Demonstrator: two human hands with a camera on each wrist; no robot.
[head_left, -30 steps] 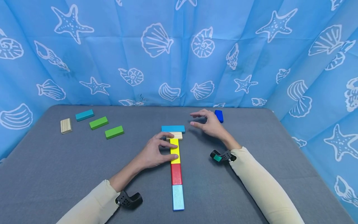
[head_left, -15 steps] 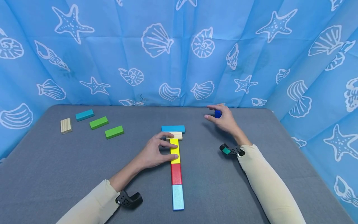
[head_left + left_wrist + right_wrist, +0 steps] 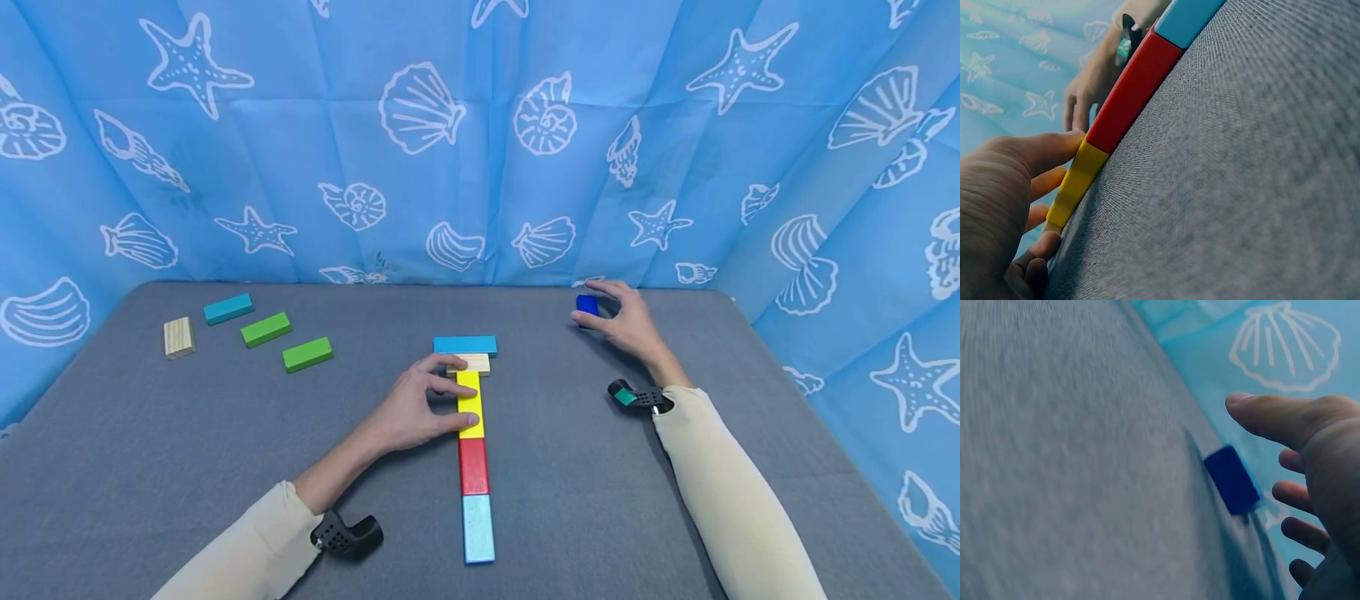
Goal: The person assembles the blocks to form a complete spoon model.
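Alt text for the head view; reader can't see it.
A person's right hand is beside a small dark blue block on a grey cloth-covered table, while the left hand rests on a yellow rectangular block in a T-shaped block layout. At left lie two green rectangular blocks, a teal block and a plain wood block.

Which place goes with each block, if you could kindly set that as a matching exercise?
1. dark blue block
2. red block
3. yellow block
4. green blocks

A. between the red block and a wood block
B. left side of the table
C. near the right hand
D. between the yellow block and the light blue block

Pairs: 1-C, 2-D, 3-A, 4-B
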